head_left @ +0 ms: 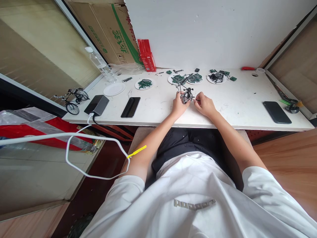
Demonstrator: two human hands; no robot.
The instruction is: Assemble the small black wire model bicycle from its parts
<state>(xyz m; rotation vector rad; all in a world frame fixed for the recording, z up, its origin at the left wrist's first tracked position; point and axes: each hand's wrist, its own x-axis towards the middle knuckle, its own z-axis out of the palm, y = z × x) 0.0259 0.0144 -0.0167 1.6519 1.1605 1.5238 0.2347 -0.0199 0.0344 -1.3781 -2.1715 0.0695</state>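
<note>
A small black model bicycle (187,95) is gripped by my left hand (180,104), tilted up over the white table (158,109). The fingers wrap its lower left side and a wheel faces me. Just right of that wheel, my right hand (203,103) has its fingertips pinched together on a thin dark piece (196,99), too small to name. Whether this piece is joined to the bicycle, I cannot tell. Behind the bicycle lie white plates (170,80) of small green and black parts.
Farther left stand another model bicycle (72,99), a grey power bank (97,105) with cables, a phone (130,107) and a water bottle (101,64). At the right lie a second phone (276,112) and pliers-like tools (284,96). A red box (147,55) stands at the back.
</note>
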